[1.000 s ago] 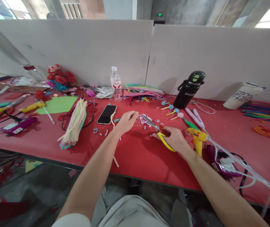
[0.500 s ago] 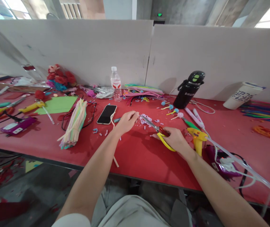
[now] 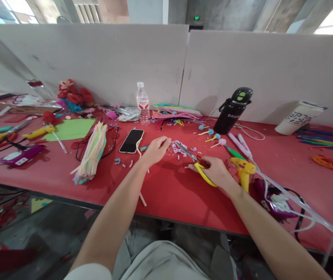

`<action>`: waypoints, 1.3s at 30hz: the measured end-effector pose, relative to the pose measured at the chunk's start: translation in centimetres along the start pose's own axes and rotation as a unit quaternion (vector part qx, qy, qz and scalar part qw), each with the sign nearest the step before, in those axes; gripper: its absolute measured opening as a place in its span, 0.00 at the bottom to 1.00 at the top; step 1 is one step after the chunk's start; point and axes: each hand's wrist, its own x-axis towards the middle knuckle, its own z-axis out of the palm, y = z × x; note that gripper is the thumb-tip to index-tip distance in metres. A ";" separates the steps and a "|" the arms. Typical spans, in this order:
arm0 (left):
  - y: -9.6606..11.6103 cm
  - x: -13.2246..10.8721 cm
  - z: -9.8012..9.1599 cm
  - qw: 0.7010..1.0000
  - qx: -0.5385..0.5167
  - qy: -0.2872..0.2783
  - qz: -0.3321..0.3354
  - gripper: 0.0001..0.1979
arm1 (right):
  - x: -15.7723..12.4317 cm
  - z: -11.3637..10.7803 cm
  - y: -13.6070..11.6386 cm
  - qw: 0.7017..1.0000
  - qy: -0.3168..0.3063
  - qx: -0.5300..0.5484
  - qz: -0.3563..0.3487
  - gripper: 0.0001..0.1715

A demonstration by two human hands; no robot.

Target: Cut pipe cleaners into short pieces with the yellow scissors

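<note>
My right hand [image 3: 216, 171] grips a pair of scissors [image 3: 200, 168] by its yellow and red handles. The blades point left toward my left hand [image 3: 158, 149], a short gap from its fingertips. My left thumb and fingers are pinched together; whatever lies between them is too small to make out. Beneath and beyond the blades lies a scatter of short lilac cut pieces [image 3: 180, 147]. A cream fuzzy stem [image 3: 143, 200] runs under my left forearm, its other end by the phone.
Left of my arm are a black phone [image 3: 131, 141] and a bundle of pale fuzzy stems [image 3: 92, 153]. A water bottle [image 3: 143, 104] stands behind. To the right are a yellow glue gun [image 3: 244, 171], a black flask [image 3: 233, 112], a cup [image 3: 297, 118] and small pompom-like pieces [image 3: 216, 136].
The scissors' tips have shifted slightly right, away from my left fingertips. Both hands have otherwise stayed in place.
</note>
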 end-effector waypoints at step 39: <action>0.0 -0.1 0.1 1.000 0.000 -0.003 0.007 0.20 | 0.0 0.0 0.3 1.000 -0.007 -0.006 -0.011 0.29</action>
